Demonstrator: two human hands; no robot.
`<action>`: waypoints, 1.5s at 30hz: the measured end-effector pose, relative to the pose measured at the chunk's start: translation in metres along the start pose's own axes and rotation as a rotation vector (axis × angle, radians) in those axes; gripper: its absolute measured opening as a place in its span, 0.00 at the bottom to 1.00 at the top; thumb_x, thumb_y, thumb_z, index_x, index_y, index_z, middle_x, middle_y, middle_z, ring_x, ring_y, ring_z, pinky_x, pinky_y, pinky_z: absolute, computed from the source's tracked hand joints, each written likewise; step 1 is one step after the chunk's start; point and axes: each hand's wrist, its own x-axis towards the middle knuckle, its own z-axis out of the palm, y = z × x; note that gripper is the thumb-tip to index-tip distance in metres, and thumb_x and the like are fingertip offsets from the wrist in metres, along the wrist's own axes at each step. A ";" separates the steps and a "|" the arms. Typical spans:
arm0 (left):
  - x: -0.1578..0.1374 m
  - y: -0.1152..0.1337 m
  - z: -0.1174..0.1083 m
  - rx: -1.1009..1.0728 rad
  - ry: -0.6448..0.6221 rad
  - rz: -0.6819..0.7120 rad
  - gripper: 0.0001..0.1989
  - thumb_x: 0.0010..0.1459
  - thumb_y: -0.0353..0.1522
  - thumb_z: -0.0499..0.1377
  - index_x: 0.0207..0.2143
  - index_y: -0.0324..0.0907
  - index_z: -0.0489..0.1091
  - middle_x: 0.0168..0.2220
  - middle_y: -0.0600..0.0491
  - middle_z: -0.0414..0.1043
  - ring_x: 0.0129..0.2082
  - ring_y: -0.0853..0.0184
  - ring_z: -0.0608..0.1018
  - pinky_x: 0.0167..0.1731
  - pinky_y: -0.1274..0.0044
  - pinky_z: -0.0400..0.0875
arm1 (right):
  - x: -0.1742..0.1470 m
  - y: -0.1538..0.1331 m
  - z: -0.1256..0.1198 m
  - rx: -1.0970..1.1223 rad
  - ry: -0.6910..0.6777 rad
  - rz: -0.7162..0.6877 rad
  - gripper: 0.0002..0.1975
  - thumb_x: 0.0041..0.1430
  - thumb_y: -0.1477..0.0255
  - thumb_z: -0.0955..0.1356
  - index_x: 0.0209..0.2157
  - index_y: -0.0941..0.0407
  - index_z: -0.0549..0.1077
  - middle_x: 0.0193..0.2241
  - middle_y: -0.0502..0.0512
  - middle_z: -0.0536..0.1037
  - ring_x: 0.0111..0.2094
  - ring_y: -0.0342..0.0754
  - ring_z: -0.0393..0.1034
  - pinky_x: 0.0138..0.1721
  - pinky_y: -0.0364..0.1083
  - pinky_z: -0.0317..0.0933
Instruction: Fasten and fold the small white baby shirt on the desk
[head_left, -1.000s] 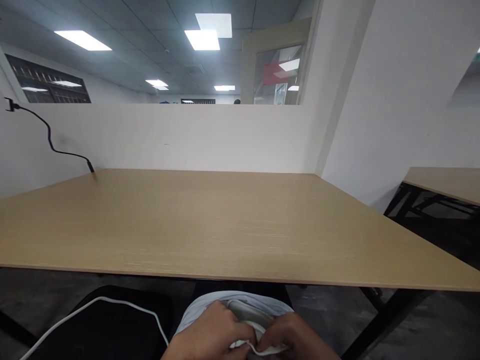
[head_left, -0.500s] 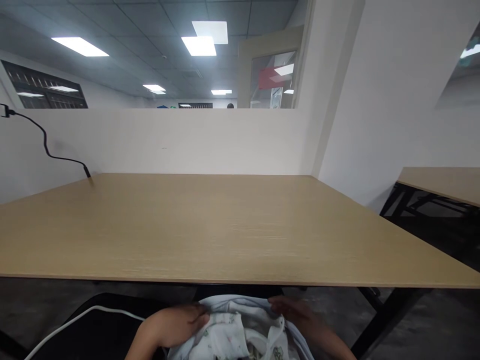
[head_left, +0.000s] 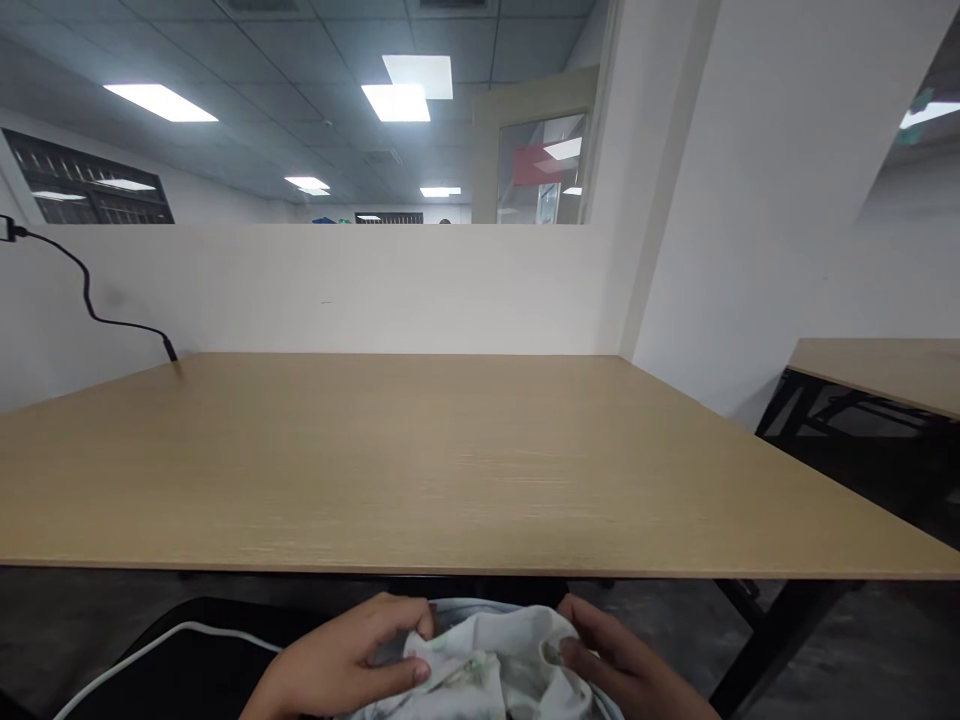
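Below the near edge of the wooden table, my left hand and my right hand both grip a bunched white cloth with a faint printed pattern. The cloth sits in my lap, over a pale blue-grey fabric edge. My left fingers pinch its left fold. My right fingers curl around its right side. The lower part of the cloth is cut off by the frame.
A white cable runs across a black surface at lower left. A black cable hangs along the white partition at the table's far left corner. A second table on a black frame stands at right.
The hands, close together on a small white piece, spread apart and drew out the patterned cloth. Now they sit a little higher, bunching it just under the table edge.
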 end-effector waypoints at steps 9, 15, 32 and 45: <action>-0.012 0.049 -0.058 0.144 0.633 0.130 0.19 0.64 0.47 0.54 0.32 0.41 0.69 0.26 0.55 0.68 0.26 0.70 0.70 0.28 0.81 0.63 | -0.018 -0.090 -0.063 -0.615 0.610 -0.415 0.09 0.69 0.61 0.64 0.40 0.51 0.71 0.24 0.49 0.74 0.21 0.45 0.66 0.28 0.42 0.59; 0.047 0.070 -0.146 0.511 0.811 -0.069 0.25 0.62 0.54 0.50 0.34 0.42 0.70 0.32 0.54 0.73 0.31 0.65 0.73 0.30 0.79 0.62 | 0.081 -0.157 -0.119 -0.924 0.732 -0.452 0.20 0.71 0.55 0.59 0.36 0.56 0.71 0.26 0.53 0.74 0.28 0.48 0.69 0.30 0.44 0.53; 0.186 -0.097 -0.135 0.509 0.134 -0.451 0.43 0.60 0.60 0.40 0.70 0.48 0.41 0.70 0.44 0.34 0.69 0.45 0.38 0.60 0.44 0.40 | 0.262 -0.028 -0.083 -0.766 0.125 0.461 0.32 0.72 0.53 0.47 0.70 0.54 0.46 0.69 0.64 0.44 0.68 0.65 0.34 0.61 0.72 0.35; 0.196 -0.062 -0.119 0.448 0.242 -0.103 0.34 0.59 0.51 0.55 0.64 0.46 0.58 0.66 0.42 0.52 0.66 0.48 0.53 0.63 0.56 0.43 | 0.252 -0.049 -0.094 -0.753 0.158 0.375 0.24 0.67 0.64 0.62 0.60 0.61 0.66 0.59 0.70 0.65 0.61 0.61 0.58 0.56 0.59 0.55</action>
